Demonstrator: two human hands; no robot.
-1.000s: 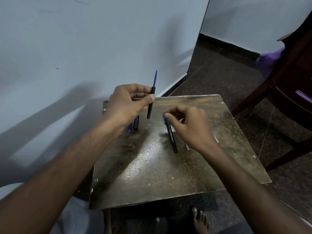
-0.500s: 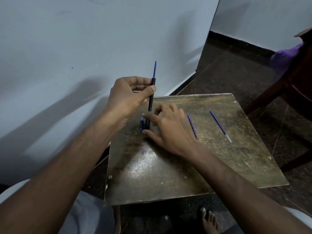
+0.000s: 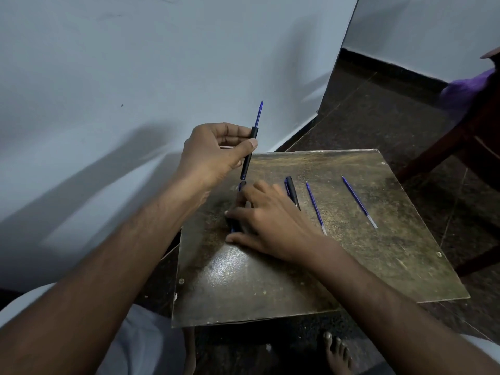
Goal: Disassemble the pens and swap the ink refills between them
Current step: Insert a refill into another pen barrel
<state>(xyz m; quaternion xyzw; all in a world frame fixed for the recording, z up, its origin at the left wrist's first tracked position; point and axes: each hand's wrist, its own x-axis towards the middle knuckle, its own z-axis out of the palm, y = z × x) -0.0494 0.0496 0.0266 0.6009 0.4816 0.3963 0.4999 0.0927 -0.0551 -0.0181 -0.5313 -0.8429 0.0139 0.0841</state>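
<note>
Two loose refills (image 3: 315,207) and (image 3: 359,201) lie on the table (image 3: 378,266), long axes running away from me, just right of the right hand (image 3: 267,223). That hand's curled over dark pen parts; can't tell its grip. Left hand (image 3: 213,152) pinches an upright pen barrel (image 3: 248,155), refill poking out top.

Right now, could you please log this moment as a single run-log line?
left hand: holds black pen barrel, blue refill protruding | right hand: on pen parts on worn brown table | two loose blue refills lying right
</note>
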